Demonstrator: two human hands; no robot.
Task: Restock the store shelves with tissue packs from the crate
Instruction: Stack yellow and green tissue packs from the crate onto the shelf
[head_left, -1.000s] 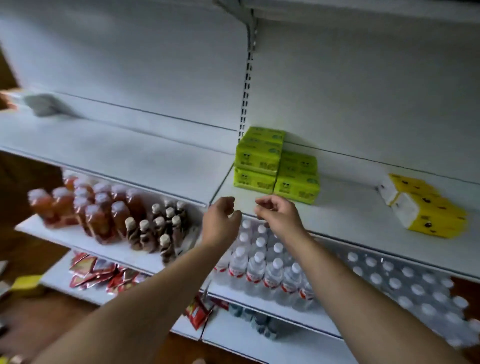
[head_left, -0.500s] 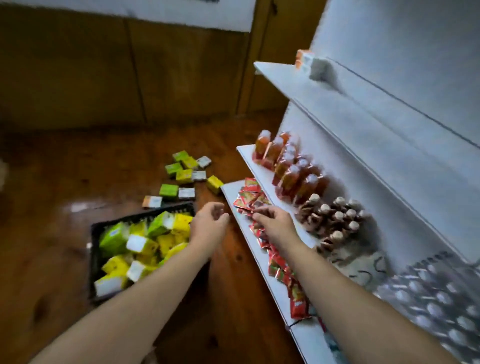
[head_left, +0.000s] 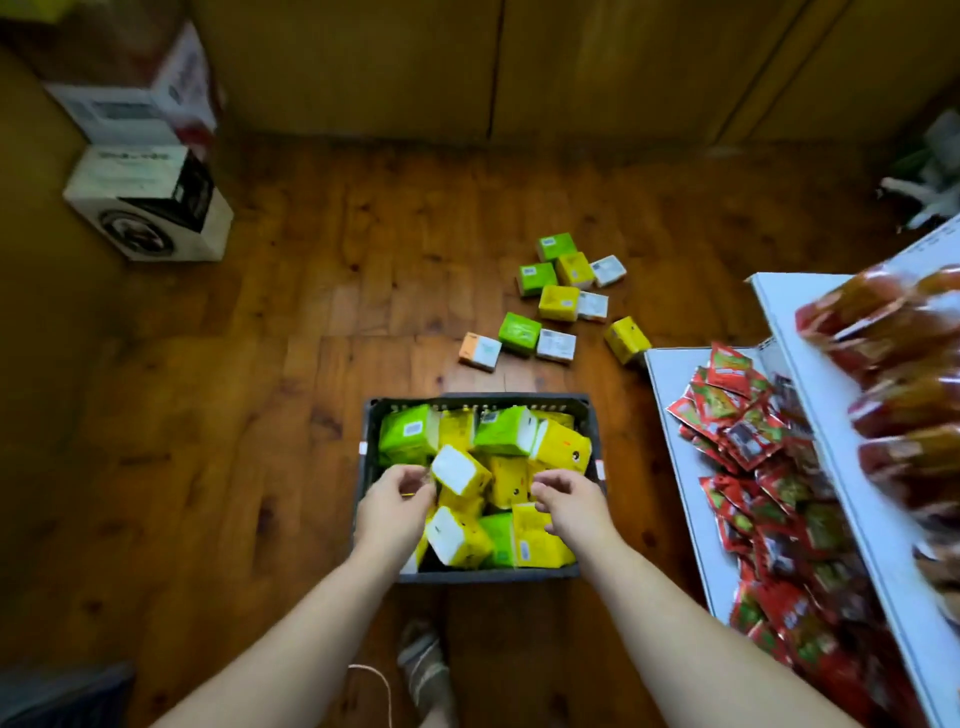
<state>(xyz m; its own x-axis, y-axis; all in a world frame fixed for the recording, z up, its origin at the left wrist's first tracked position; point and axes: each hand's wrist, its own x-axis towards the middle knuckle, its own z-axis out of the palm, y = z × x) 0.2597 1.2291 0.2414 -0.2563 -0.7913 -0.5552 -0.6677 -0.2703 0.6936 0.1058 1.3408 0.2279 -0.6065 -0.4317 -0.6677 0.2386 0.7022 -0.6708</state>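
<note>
While both hands hang over crate (head_left: 478, 402), I log pick step, grasp not yet made.
Head view: left hand (head_left: 397, 499) fingers loosely curled, just beside tilted yellow pack (head_left: 460, 470), holding nothing I can see. Right hand (head_left: 569, 501) half-curled, empty. Tissue packs (head_left: 506, 439) heaped in crate on floor; loose packs (head_left: 561, 301) beyond.
Next, my judgement: close on packs, lift, turn to shelf (head_left: 665, 374) at right.

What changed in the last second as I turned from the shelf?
The view swung from the shelves down to the crate. The left hand and right hand moved over its tissue packs. Both stayed empty and loosely curled, no grip yet.
</note>
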